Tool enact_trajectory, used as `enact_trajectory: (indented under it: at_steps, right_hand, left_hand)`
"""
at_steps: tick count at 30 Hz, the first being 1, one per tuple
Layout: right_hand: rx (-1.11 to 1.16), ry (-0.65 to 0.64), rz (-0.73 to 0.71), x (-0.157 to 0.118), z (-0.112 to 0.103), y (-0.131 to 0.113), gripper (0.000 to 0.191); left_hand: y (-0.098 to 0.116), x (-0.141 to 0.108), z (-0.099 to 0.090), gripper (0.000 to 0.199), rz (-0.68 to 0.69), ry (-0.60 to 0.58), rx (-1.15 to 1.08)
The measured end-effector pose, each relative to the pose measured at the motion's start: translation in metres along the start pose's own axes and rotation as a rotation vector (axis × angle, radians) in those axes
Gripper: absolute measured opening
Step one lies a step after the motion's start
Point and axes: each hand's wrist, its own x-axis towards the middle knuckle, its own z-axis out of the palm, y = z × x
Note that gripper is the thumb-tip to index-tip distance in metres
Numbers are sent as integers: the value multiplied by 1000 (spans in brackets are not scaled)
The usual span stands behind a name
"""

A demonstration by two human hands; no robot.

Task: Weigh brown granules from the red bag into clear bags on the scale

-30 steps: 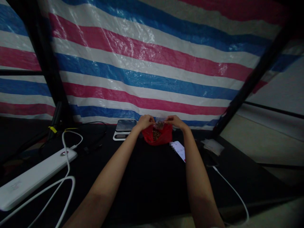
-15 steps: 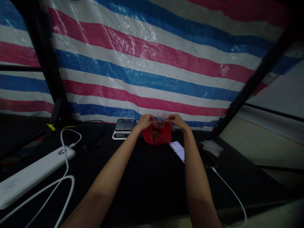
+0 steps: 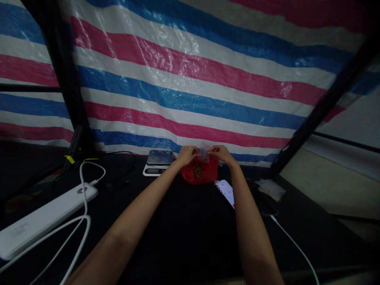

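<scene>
- A small clear bag (image 3: pixel 203 152) sits pinched between both hands at the far middle of the desk (image 3: pixel 184 229), its mouth stretched left to right; it hangs just above a red bag (image 3: pixel 202 174)
- The left hand (image 3: pixel 186 155) grips its left edge with closed fingers; the right hand (image 3: pixel 221 153) grips the right edge likewise; both are equally near
- The red bag lies open, holding small brown pieces (image 3: pixel 197 170); what the clear bag holds is too blurred to tell
- A scale (image 3: pixel 158 161) lies just left; a phone (image 3: pixel 228 190) lies near right; a white power strip (image 3: pixel 44 219) lies far off left

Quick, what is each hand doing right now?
Left hand: closed, pinching the small clear bag.
Right hand: closed, pinching the same bag.
</scene>
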Motion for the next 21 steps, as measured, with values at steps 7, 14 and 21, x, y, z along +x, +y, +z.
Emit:
enact_trajectory:
  at_steps: [7, 14, 21]
  right_hand:
    - [-81, 100, 23, -7, -3, -2, 20]
    - [-90, 79, 3, -8, -7, -10, 19]
    - [41, 53, -7, -17, -7, -8, 27]
  left_hand:
    - [-6, -10, -4, 15, 47, 65, -1]
    - [4, -18, 5, 15, 77, 88, 5]
    - [5, -28, -6, 12, 119, 121, 45]
